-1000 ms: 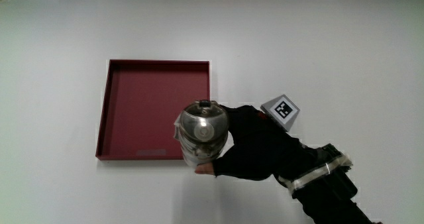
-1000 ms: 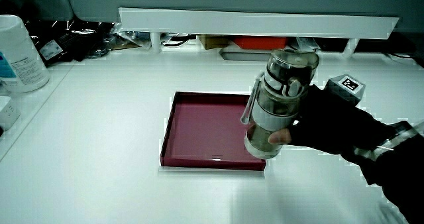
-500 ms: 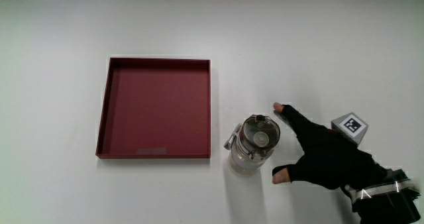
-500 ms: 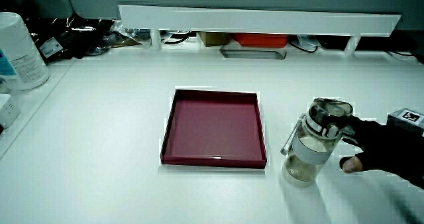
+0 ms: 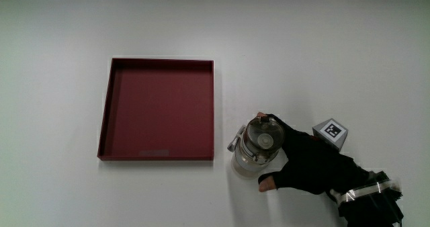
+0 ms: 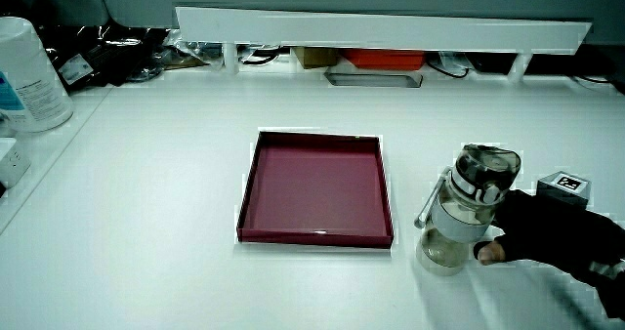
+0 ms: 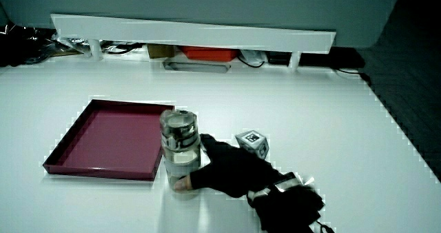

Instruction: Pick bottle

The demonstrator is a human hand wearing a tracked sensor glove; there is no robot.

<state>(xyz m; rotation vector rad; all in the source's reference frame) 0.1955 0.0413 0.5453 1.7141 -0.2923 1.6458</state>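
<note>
Gloved in black, the hand rested against the bottle with its fingers curled around the clear body: in the main view one fingertip reached to about the bottle's twelve o'clock and the thumb lay at about its six o'clock, so the grip was closed on the bottle. Its patterned cube sat on the back of the hand, and the forearm ran away from it toward four o'clock. In both side views the bottle stood upright on the white surface, its base down, with the thumb pressed low against its wall. Its metal lid faced upward, and a small loop or handle stuck out at the bottle's nine o'clock, toward the red tray. Just beside the bottle lay that tray, square and shallow, flat on the surface, with the bottle outside its rim near the corner closest to the person. In a side view a large white container stood near the surface's edge, well apart from the tray, and a low partition crossed the scene with clutter beneath it.
</note>
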